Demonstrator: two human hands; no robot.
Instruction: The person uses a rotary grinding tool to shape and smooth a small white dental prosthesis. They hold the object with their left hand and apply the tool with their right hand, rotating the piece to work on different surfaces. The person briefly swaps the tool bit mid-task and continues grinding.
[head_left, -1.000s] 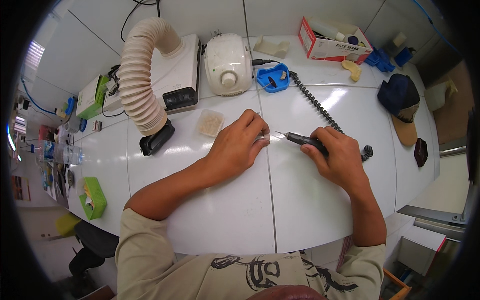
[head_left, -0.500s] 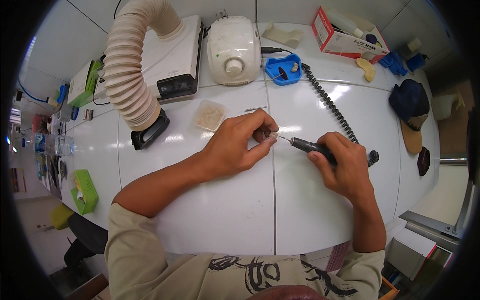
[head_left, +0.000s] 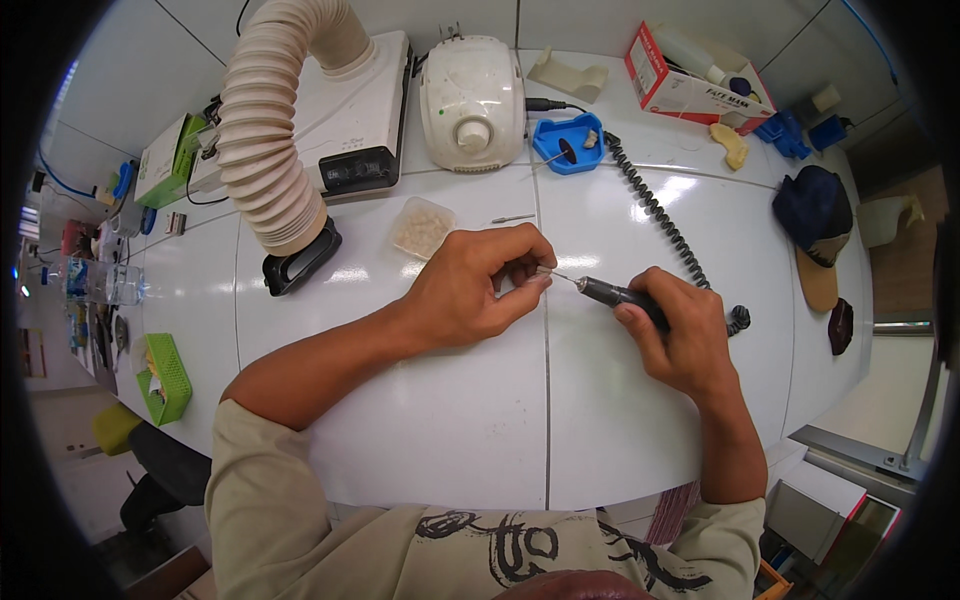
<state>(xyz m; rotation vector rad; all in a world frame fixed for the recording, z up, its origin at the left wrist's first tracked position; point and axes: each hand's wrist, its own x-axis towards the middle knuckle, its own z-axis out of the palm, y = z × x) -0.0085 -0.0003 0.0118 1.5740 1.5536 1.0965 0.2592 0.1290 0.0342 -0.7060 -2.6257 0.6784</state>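
My left hand is closed in a pinch above the white table, with a small pale tooth-like piece between thumb and fingertips; the fingers cover most of it. In my right hand is a dark rotary handpiece, gripped like a pen. Its thin metal bur points left and reaches the pale piece or ends very close to it; I cannot tell whether they touch. Behind my left hand stands a clear tub of small pale pieces. A loose metal bur lies beside it.
A coiled black cord runs along the right. At the back are a white control unit and a blue tray. A ribbed suction hose hangs at left. A cap and a green basket sit toward the sides.
The whole view has shifted slightly. Both hands keep nearly the same pose, the left still pinching the pale piece and the right still holding the handpiece against or near it.
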